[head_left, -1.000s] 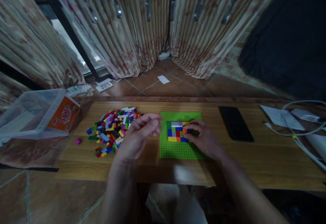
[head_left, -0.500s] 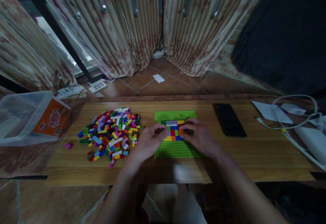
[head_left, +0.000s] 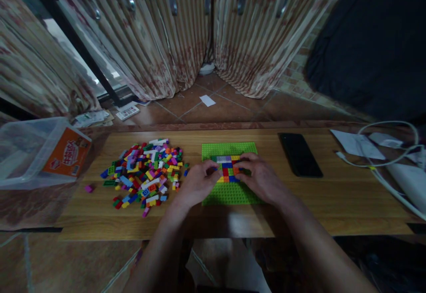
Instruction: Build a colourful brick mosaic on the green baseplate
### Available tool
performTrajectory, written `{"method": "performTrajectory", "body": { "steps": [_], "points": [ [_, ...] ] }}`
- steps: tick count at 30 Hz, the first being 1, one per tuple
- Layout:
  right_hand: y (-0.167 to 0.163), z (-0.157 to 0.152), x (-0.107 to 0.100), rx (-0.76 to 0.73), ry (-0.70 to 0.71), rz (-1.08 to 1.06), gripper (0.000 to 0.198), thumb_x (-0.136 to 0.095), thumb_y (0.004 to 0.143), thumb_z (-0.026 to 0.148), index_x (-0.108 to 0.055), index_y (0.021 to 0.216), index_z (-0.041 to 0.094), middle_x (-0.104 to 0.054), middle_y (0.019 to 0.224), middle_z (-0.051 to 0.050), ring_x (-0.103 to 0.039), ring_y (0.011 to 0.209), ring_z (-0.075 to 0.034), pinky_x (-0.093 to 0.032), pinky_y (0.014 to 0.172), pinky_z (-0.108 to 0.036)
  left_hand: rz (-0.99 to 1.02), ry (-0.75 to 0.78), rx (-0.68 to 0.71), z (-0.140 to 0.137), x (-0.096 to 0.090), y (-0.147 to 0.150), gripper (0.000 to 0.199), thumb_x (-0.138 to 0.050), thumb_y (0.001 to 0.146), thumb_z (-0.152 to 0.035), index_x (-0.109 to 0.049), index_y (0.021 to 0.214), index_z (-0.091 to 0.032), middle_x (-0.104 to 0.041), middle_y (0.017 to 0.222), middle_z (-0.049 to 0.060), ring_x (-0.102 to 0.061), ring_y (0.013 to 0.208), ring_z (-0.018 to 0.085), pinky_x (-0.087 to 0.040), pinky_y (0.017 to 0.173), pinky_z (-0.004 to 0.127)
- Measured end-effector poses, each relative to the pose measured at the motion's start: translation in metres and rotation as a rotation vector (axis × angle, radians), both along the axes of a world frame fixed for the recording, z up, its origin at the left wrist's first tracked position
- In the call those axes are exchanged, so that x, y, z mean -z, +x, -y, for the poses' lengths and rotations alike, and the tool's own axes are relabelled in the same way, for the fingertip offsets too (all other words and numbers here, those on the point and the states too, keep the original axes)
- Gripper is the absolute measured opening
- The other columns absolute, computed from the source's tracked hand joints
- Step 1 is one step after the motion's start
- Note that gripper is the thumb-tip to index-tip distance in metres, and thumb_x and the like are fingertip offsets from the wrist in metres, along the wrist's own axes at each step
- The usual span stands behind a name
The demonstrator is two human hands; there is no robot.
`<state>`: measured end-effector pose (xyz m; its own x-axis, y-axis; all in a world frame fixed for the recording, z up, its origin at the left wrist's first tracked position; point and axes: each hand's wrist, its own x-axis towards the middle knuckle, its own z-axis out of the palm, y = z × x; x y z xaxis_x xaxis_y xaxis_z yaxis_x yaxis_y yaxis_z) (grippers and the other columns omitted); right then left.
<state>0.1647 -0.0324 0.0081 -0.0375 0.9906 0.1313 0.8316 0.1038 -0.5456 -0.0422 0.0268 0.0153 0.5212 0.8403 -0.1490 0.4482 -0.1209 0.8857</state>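
Note:
A green studded baseplate lies on the wooden table, with a multicoloured patch of toy building bricks pressed onto its middle. My left hand is at the patch's left side, its thumb and fingers curled in against the bricks. From the right, my right hand grips the patch's right edge between thumb and fingers, close to an orange brick. My fingers hide parts of both side edges.
To the left lies a heap of loose bricks, with a clear plastic box beyond it. A black phone rests right of the baseplate. White cables and papers occupy the table's right end.
My left hand has shifted very slightly along the left edge of the brick patch. My right hand stays nearly in place. The whole view has tilted a little.

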Motion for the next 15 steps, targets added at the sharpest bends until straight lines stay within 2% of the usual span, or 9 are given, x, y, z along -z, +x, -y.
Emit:
{"method": "performTrajectory", "body": {
  "steps": [9, 15],
  "points": [
    [0.0052, -0.0011, 0.0002, 0.007, -0.046, -0.068, 0.024, -0.074, 0.079, 0.023, -0.074, 0.102, 0.023, -0.061, 0.124, -0.008, -0.062, 0.110, -0.023, -0.047, 0.101, -0.043, -0.015, 0.004, 0.000, -0.0002, -0.0018, 0.0002, 0.023, -0.057, 0.086, -0.035, -0.068, 0.094, -0.017, -0.061, 0.070, -0.001, -0.053, 0.063, 0.013, -0.037, 0.058, 0.024],
    [0.0069, -0.0035, -0.0030, 0.133, -0.054, -0.118, 0.019, -0.064, 0.086, 0.028, -0.073, 0.102, 0.022, -0.069, 0.110, -0.007, -0.066, 0.100, -0.021, -0.049, 0.093, -0.039, 0.009, 0.017, 0.014, -0.0011, 0.0010, -0.0013, 0.023, -0.056, 0.086, -0.036, -0.068, 0.094, -0.017, -0.061, 0.071, -0.001, -0.053, 0.063, 0.012, -0.038, 0.058, 0.024]
  ]
}}
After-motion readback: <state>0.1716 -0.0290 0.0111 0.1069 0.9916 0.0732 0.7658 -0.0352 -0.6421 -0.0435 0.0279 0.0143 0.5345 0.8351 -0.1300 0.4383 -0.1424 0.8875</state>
